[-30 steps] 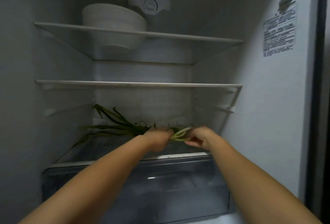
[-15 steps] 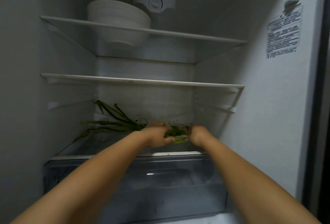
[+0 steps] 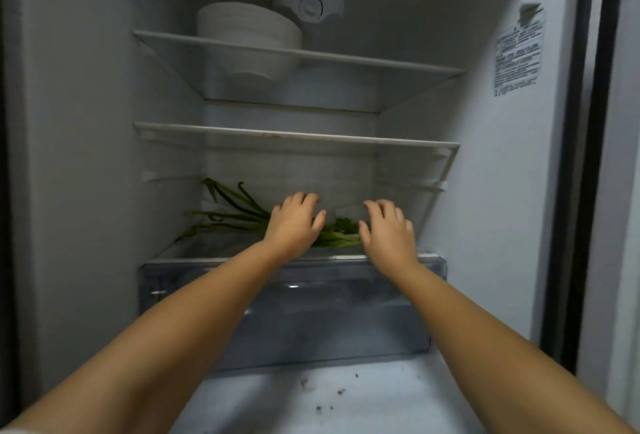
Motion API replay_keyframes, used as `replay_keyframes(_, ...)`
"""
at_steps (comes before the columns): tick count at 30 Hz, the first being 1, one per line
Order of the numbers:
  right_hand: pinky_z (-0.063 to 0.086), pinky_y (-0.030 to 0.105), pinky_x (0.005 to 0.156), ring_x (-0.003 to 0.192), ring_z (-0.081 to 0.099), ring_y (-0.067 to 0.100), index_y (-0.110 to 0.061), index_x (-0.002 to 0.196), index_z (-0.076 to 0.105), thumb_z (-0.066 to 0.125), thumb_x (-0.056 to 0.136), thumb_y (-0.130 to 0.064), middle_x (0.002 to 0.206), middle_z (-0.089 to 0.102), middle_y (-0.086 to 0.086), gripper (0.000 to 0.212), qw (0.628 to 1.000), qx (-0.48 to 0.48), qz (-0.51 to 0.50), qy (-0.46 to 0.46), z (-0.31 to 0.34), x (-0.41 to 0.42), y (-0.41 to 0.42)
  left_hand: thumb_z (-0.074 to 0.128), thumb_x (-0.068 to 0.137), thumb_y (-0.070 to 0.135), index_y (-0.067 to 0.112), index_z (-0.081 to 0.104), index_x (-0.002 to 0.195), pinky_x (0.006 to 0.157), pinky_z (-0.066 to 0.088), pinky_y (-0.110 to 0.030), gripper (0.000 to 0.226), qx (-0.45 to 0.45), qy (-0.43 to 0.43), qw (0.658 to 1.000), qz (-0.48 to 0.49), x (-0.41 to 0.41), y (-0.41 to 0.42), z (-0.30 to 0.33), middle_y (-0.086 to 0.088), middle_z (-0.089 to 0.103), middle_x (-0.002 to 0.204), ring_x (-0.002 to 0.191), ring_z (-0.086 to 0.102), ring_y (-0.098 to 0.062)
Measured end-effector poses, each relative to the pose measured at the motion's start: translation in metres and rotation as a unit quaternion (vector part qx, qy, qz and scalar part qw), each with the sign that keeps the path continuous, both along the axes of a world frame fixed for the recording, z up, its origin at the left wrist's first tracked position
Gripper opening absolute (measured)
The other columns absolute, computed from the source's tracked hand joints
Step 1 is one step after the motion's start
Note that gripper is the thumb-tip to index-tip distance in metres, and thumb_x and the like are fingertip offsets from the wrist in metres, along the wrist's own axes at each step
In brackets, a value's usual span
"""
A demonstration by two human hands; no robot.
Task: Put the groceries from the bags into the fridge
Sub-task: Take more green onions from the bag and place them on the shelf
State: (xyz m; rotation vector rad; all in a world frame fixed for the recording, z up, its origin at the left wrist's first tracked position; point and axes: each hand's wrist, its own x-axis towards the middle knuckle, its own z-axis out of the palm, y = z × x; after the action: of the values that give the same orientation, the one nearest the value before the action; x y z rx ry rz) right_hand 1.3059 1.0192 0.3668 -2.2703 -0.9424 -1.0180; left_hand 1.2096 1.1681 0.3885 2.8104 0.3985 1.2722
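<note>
A bunch of green onions (image 3: 235, 215) lies across the lowest glass shelf (image 3: 207, 250) of the open fridge, its long leaves pointing left and its stem ends between my hands. My left hand (image 3: 294, 222) hovers over the middle of the bunch with fingers apart, holding nothing. My right hand (image 3: 388, 229) is just right of the stem ends (image 3: 341, 234), also open with fingers spread. My hands hide part of the bunch.
A stack of white bowls (image 3: 247, 27) sits on the top shelf (image 3: 346, 59). The middle shelf (image 3: 294, 137) holds nothing visible. A clear crisper drawer (image 3: 287, 309) is below the greens. The fridge's right wall (image 3: 502, 174) carries a label (image 3: 517, 53).
Both hands were closed on the stem ends of the greens; now they have let go, lifted slightly and spread open. The bunch rests on the shelf.
</note>
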Motion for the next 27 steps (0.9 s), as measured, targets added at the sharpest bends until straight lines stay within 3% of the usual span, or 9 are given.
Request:
replay_keyframes(10, 0.047, 0.046, 0.086, 0.098, 0.063, 0.032, -0.013, 0.110, 0.065, 0.060, 0.082, -0.023, 0.110, 0.065, 0.010, 0.031, 0.998, -0.009, 0.025, -0.060, -0.060, -0.059, -0.039, 0.039, 0.098, 0.037, 0.018, 0.044, 0.133, 0.102, 0.033, -0.038, 0.040, 0.000, 0.045, 0.999, 0.031, -0.092, -0.047, -0.058, -0.004, 0.048, 0.130, 0.123, 0.043, -0.023)
replay_keyframes(13, 0.045, 0.047, 0.088, 0.101, 0.063, 0.032, -0.012, 0.113, 0.064, 0.055, 0.087, -0.026, 0.112, 0.064, 0.011, 0.032, 0.997, -0.016, 0.057, -0.057, -0.076, -0.082, -0.050, 0.038, 0.099, 0.036, 0.018, 0.044, 0.133, 0.100, 0.034, -0.037, 0.039, -0.016, 0.038, 0.997, 0.066, -0.135, -0.060, -0.067, -0.005, 0.049, 0.130, 0.122, 0.044, -0.024)
replay_keyframes(17, 0.031, 0.042, 0.103, 0.124, 0.048, 0.025, -0.018, 0.133, 0.050, 0.043, 0.098, -0.030, 0.134, 0.051, 0.004, 0.037, 0.989, -0.060, 0.139, -0.002, -0.103, -0.134, -0.066, 0.039, 0.098, 0.035, 0.017, 0.047, 0.131, 0.096, 0.036, -0.038, 0.038, -0.058, 0.040, 0.988, 0.136, -0.190, -0.092, -0.102, -0.006, 0.050, 0.129, 0.120, 0.046, -0.027)
replay_keyframes(21, 0.031, 0.044, 0.104, 0.122, 0.049, 0.026, -0.017, 0.132, 0.051, 0.046, 0.097, -0.028, 0.132, 0.053, 0.005, 0.037, 0.970, -0.104, 0.220, 0.017, -0.147, -0.191, -0.093, 0.041, 0.097, 0.035, 0.016, 0.047, 0.130, 0.098, 0.036, -0.039, 0.039, -0.132, 0.080, 0.971, 0.180, -0.242, -0.136, -0.159, -0.007, 0.049, 0.129, 0.122, 0.045, -0.028)
replay_keyframes(27, 0.030, 0.039, 0.104, 0.120, 0.048, 0.021, -0.020, 0.131, 0.049, 0.042, 0.098, -0.029, 0.129, 0.053, 0.000, 0.036, 0.948, -0.155, 0.275, 0.028, -0.182, -0.249, -0.121, 0.043, 0.097, 0.033, 0.014, 0.048, 0.130, 0.098, 0.038, -0.041, 0.039, -0.253, 0.047, 0.941, 0.219, -0.316, -0.178, -0.210, -0.008, 0.049, 0.130, 0.124, 0.044, -0.027)
